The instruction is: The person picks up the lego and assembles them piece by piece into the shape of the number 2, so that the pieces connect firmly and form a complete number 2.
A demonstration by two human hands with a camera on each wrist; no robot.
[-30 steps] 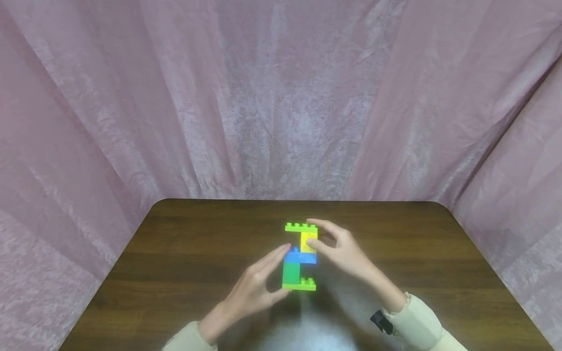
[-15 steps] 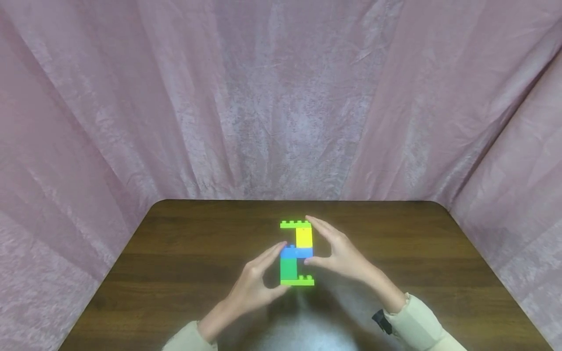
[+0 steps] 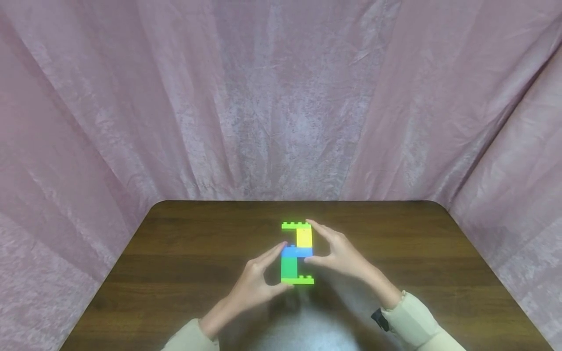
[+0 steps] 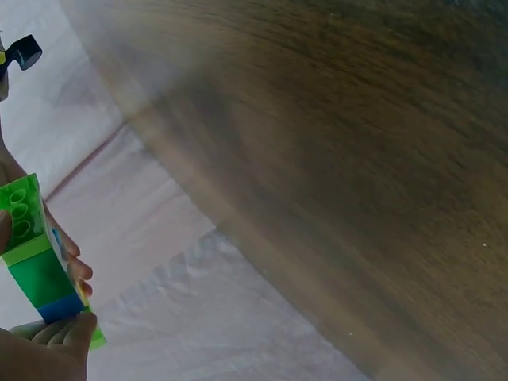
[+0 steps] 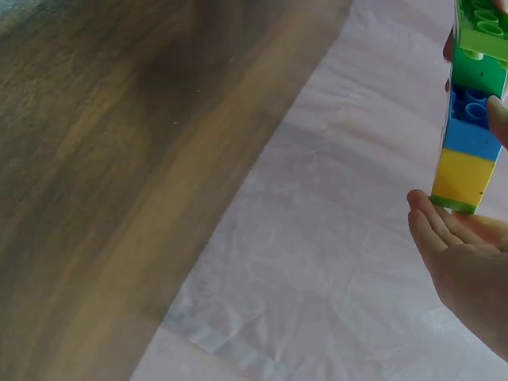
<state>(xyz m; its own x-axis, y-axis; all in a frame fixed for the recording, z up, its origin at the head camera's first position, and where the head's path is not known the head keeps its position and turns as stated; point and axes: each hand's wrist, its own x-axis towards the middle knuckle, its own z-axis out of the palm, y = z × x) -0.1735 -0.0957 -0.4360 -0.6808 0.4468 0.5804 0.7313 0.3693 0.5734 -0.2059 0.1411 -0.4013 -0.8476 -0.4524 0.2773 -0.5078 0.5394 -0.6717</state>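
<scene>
A stack of toy building bricks is held upright above the table. From the top it has a light green plate (image 3: pixel 295 225), a yellow brick (image 3: pixel 304 238), a blue brick (image 3: pixel 303 252), a green brick (image 3: pixel 289 268) and another light green plate (image 3: pixel 303 281). My left hand (image 3: pixel 255 282) grips its lower left part, thumb beneath the bottom plate and fingertips on the blue brick. On the other side my right hand (image 3: pixel 344 254) pinches the upper part, fingers at the top plate, thumb under the blue brick. In the right wrist view, fingers (image 5: pixel 432 226) touch the top plate.
Below the hands lies a brown wooden table (image 3: pixel 189 243) with rounded far corners. Pink curtains (image 3: pixel 281 97) hang behind it and along both sides. A black strap piece (image 3: pixel 379 320) sits at the right sleeve.
My right thumb has slid down from the yellow brick to beneath the blue brick. The stack has shifted slightly left and its lower end slightly up. My left hand has kept its grip.
</scene>
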